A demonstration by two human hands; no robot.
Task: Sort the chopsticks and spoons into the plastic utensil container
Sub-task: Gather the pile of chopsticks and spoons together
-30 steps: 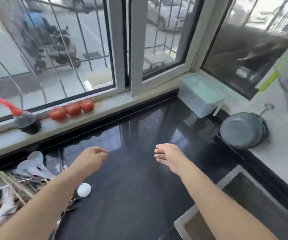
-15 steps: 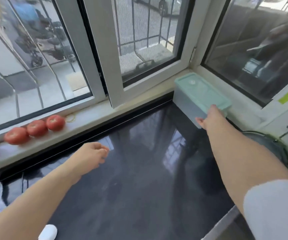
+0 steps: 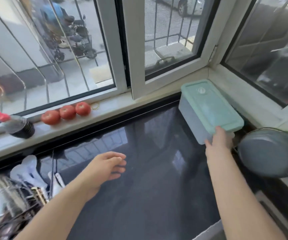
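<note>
The right hand [image 3: 217, 141] was seen at the near end of the plastic container [image 3: 207, 110], which stood in the far right corner of the black counter [image 3: 148, 187], against the window sill [image 3: 105, 108]. The palm and fingers were laid against the container's near end wall, just under the edge of its pale green lid [image 3: 210, 101]; the thumb was spread out to the left along the wall. Whether the fingers were curled round the far side of that end could not be told, since they were hidden behind the hand itself. The lid was seated flat on the container.

The left hand [image 3: 106, 167] was held above the middle of the counter, fingers loosely bent and together, nothing in it and nothing touched.

The chopsticks [image 3: 9, 191] and white spoons [image 3: 28, 172] were noted in a mixed pile at the near left edge of the counter, well apart from the container; single pieces were too blurred to be counted.

Three tomatoes [image 3: 66, 112] were lined up on the sill, with a dark brush [image 3: 21, 128] with a pink handle to their left. A grey pan [image 3: 269, 153] was noted just right of the container.
</note>
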